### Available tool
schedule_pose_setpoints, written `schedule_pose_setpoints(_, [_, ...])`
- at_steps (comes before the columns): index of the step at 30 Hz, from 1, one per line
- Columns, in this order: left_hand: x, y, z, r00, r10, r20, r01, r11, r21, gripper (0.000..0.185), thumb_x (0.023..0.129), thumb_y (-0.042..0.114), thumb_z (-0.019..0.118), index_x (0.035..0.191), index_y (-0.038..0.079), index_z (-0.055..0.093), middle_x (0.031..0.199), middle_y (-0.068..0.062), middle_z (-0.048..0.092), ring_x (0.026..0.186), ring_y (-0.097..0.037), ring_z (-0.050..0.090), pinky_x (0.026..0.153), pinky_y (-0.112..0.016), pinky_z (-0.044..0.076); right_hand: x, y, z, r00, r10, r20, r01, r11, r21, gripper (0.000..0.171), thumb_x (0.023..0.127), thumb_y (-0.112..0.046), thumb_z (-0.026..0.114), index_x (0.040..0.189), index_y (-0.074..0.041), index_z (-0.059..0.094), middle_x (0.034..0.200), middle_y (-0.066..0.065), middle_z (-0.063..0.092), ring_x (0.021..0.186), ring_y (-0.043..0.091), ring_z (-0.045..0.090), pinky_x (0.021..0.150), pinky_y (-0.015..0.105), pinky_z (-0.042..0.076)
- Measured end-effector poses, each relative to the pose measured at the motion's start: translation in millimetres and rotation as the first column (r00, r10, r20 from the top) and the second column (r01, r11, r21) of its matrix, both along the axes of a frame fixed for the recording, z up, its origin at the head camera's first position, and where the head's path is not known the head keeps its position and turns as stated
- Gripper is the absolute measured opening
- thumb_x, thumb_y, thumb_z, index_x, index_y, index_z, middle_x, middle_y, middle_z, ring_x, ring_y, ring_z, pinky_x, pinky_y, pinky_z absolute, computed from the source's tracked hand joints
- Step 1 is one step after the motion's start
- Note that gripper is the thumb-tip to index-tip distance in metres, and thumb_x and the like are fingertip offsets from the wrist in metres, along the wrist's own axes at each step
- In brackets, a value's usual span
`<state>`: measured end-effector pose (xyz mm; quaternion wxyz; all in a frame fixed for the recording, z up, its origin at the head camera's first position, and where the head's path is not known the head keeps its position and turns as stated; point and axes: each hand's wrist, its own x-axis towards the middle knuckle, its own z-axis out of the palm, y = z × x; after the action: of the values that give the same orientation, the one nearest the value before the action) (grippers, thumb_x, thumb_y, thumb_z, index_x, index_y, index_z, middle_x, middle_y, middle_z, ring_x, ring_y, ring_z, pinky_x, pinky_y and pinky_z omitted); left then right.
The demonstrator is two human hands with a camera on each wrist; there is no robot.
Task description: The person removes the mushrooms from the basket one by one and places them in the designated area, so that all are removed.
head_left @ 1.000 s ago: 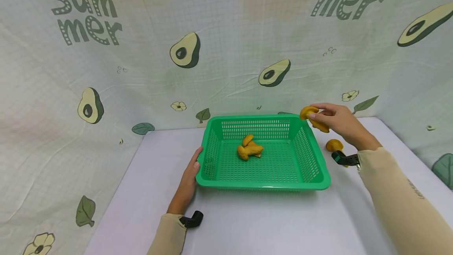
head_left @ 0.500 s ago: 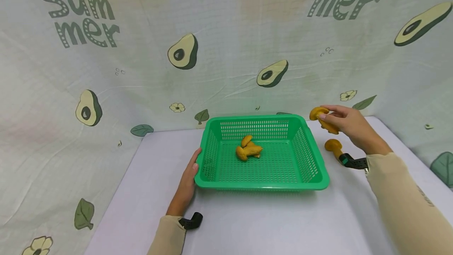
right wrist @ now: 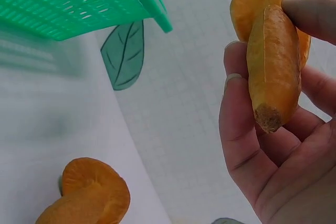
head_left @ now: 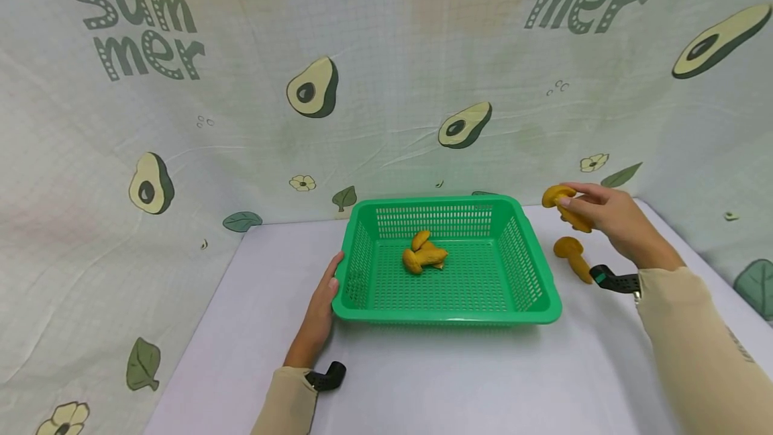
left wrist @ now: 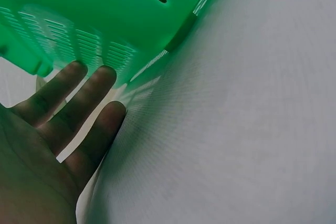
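Observation:
A green plastic basket [head_left: 368,307] [left wrist: 105,14] [right wrist: 63,9] stands on the white table and holds a few orange mushrooms [head_left: 425,254]. My left hand [head_left: 319,314] [left wrist: 63,129] rests with straight fingers against the basket's left wall. To the right of the basket and above the table, my right hand [head_left: 610,217] [right wrist: 273,145] pinches an orange mushroom [head_left: 564,203] [right wrist: 273,61]. Another orange mushroom [head_left: 572,255] [right wrist: 86,195] lies on the table below that hand.
A cloth backdrop printed with avocados [head_left: 311,86] and leaves [right wrist: 123,56] rises behind and beside the table. The white table top [head_left: 453,374] [left wrist: 252,129] stretches in front of the basket. Small black wrist mounts [head_left: 326,376] show by both sleeves.
My right hand has carried its mushroom to the right, away from the basket's far right corner. The mushroom on the table is now uncovered. The left hand and basket have stayed put.

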<state>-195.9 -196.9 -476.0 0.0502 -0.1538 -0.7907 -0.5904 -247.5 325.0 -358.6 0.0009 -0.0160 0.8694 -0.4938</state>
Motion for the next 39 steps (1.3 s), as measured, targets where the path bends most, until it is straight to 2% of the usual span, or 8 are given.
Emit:
schedule_pose_setpoints(5, [-2.7, -2, -6.0, 1.0, -0.004, -0.025, 0.004, 1.0, 0.01, 0.05, 0.111, 0.028, 0.024, 0.161, 0.021, 0.024, 0.165, 0.0, 0.019, 0.151, -0.021, 0.012, 0.119, -0.053, 0.008, -0.3, 3, -2.2, 1.0, -0.01, 0.001, 0.01, 1.0, 0.001, 0.073, 0.095, -0.056, 0.059, 0.15, -0.01, 0.045, 0.109, -0.002, 0.068, 0.094, 0.011, 0.065, 0.078, 0.019, 0.051])
schedule_pose_setpoints(12, [-2.4, -1, -5.1, 1.0, -0.004, -0.023, 0.005, 1.0, 0.005, 0.05, 0.112, 0.024, 0.022, 0.161, 0.018, 0.023, 0.165, -0.003, 0.019, 0.151, -0.022, 0.012, 0.119, -0.052, 0.008, 2.8, 12, -11.7, 0.999, -0.038, 0.001, 0.038, 0.999, 0.038, 0.073, 0.095, -0.057, 0.058, 0.148, -0.008, 0.046, 0.114, 0.004, 0.065, 0.092, 0.01, 0.065, 0.077, 0.021, 0.052])
schedule_pose_setpoints(16, [5.7, 3, 12.2, 1.0, -0.017, 0.002, 0.017, 1.0, -0.008, 0.05, 0.111, 0.019, 0.021, 0.161, 0.009, 0.019, 0.165, -0.009, 0.017, 0.151, -0.026, 0.011, 0.119, -0.053, 0.009, 4.1, 18, -18.0, 0.999, -0.043, 0.008, 0.042, 0.997, 0.059, 0.074, 0.096, -0.056, 0.057, 0.149, -0.006, 0.045, 0.115, 0.003, 0.063, 0.093, 0.01, 0.064, 0.075, 0.021, 0.052])
schedule_pose_setpoints(19, [6.0, 3, 12.0, 1.0, -0.016, -0.003, 0.016, 1.0, -0.011, 0.051, 0.111, 0.025, 0.022, 0.161, 0.011, 0.021, 0.165, -0.008, 0.018, 0.151, -0.026, 0.012, 0.119, -0.054, 0.009, 5.1, 21, -22.0, 0.999, -0.048, 0.016, 0.046, 0.996, 0.077, 0.076, 0.097, -0.057, 0.056, 0.15, -0.004, 0.043, 0.118, 0.009, 0.062, 0.093, 0.013, 0.062, 0.075, 0.021, 0.052])
schedule_pose_setpoints(23, [-1.3, -1, -4.1, 0.999, -0.011, -0.034, 0.012, 1.0, 0.006, 0.052, 0.111, 0.035, 0.023, 0.161, 0.02, 0.023, 0.165, -0.002, 0.02, 0.151, -0.021, 0.012, 0.119, -0.053, 0.009, 6.1, 25, -25.4, 0.998, -0.055, 0.022, 0.054, 0.996, 0.078, 0.078, 0.096, -0.057, 0.057, 0.15, -0.003, 0.042, 0.116, 0.006, 0.062, 0.092, 0.013, 0.063, 0.074, 0.022, 0.052])
schedule_pose_setpoints(29, [-0.7, -2, -3.7, 0.999, -0.009, -0.037, 0.009, 1.0, 0.003, 0.052, 0.111, 0.035, 0.023, 0.161, 0.02, 0.023, 0.165, -0.002, 0.02, 0.151, -0.021, 0.013, 0.119, -0.053, 0.009, 8.1, 35, -33.0, 0.997, -0.06, 0.039, 0.057, 0.996, 0.062, 0.076, 0.097, -0.055, 0.057, 0.149, -0.003, 0.041, 0.11, -0.004, 0.062, 0.091, 0.013, 0.064, 0.073, 0.021, 0.051])
schedule_pose_setpoints(34, [-0.6, -2, -4.2, 0.999, -0.005, -0.034, 0.005, 1.0, -0.002, 0.052, 0.111, 0.036, 0.023, 0.161, 0.021, 0.024, 0.165, -0.001, 0.02, 0.151, -0.021, 0.013, 0.119, -0.053, 0.009, 9.3, 39, -40.0, 0.995, -0.08, 0.058, 0.076, 0.995, 0.065, 0.076, 0.097, -0.055, 0.057, 0.148, 0.0, 0.041, 0.109, -0.001, 0.06, 0.09, 0.017, 0.063, 0.072, 0.021, 0.052])
schedule_pose_setpoints(39, [-1.1, -2, -5.6, 1.0, -0.003, -0.03, 0.004, 1.0, 0.009, 0.051, 0.111, 0.034, 0.023, 0.161, 0.022, 0.024, 0.165, 0.0, 0.02, 0.151, -0.021, 0.012, 0.119, -0.054, 0.008, 10.9, 46, -47.0, 0.992, -0.103, 0.073, 0.096, 0.991, 0.089, 0.08, 0.098, -0.057, 0.055, 0.148, 0.004, 0.039, 0.117, 0.011, 0.058, 0.086, 0.01, 0.061, 0.07, 0.02, 0.051])
